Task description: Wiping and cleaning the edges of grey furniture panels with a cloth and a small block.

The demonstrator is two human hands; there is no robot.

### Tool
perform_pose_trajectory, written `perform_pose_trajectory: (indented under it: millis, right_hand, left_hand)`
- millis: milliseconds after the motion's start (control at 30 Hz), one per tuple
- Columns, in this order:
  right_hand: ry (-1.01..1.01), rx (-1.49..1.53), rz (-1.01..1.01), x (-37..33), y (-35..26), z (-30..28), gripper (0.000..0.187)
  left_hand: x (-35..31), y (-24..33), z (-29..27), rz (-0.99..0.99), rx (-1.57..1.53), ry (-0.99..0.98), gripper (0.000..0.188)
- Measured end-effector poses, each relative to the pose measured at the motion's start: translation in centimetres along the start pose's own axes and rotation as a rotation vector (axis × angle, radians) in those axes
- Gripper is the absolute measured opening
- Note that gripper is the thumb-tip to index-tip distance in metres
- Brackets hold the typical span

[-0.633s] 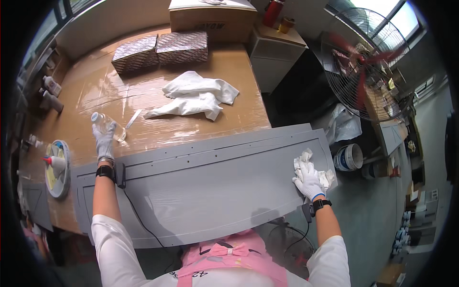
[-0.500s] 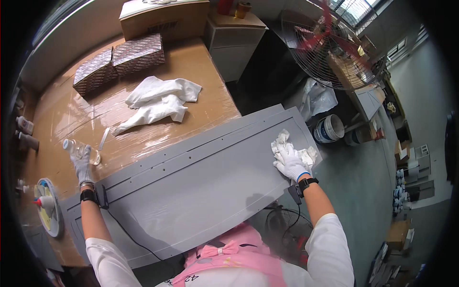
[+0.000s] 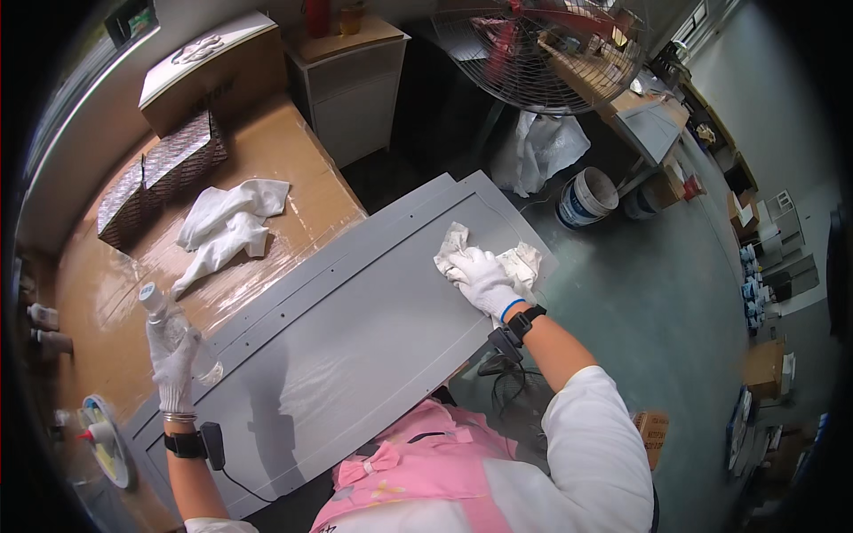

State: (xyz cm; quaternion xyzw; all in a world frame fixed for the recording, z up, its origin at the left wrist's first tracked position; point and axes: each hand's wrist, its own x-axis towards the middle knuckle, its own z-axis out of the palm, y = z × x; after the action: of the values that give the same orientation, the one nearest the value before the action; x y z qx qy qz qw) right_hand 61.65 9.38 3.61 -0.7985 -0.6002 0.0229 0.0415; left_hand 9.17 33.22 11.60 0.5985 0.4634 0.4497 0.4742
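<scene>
A long grey panel (image 3: 355,329) with a grooved border and small holes lies across the brown, film-covered table, its right end reaching past the table edge. My right hand (image 3: 484,282), in a white glove with a blue cuff, presses a crumpled white rag (image 3: 520,265) onto the panel's right end. At the left, my gloved left hand (image 3: 173,355) is wrapped round a clear plastic bottle (image 3: 209,369) with a white cap, tilted above the panel's left part. Most of the bottle's middle is behind the fingers.
On the table (image 3: 267,151) lies a loose white cloth (image 3: 233,218), near patterned boxes (image 3: 182,160) and a cardboard box (image 3: 213,84). A round tray (image 3: 105,440) holds a red-tipped bottle. Beyond the panel stand a white bucket (image 3: 591,195) and a large fan (image 3: 542,53).
My view has turned to the right. My left hand has raised the bottle from beside the panel to over it. The right hand still presses the rag on the panel's right end.
</scene>
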Motion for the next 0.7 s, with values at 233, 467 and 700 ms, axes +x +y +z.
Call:
perform_pose_trajectory:
  millis: [233, 467, 700]
  right_hand:
    - [0.141, 0.671, 0.622, 2.2, 14.9, -1.4, 0.050]
    - [-0.060, 0.726, 0.616, 0.7, 16.8, -4.2, 0.062]
    - [-0.072, 0.729, 0.532, -0.8, 17.2, -3.2, 0.057]
  left_hand:
    - [-4.4, 6.9, 21.0, -0.032, 0.512, -0.392, 0.086]
    - [-4.1, 7.3, 33.1, -0.044, 0.715, -0.589, 0.092]
    - [-3.6, 9.2, 41.1, 0.033, 1.246, -0.696, 0.073]
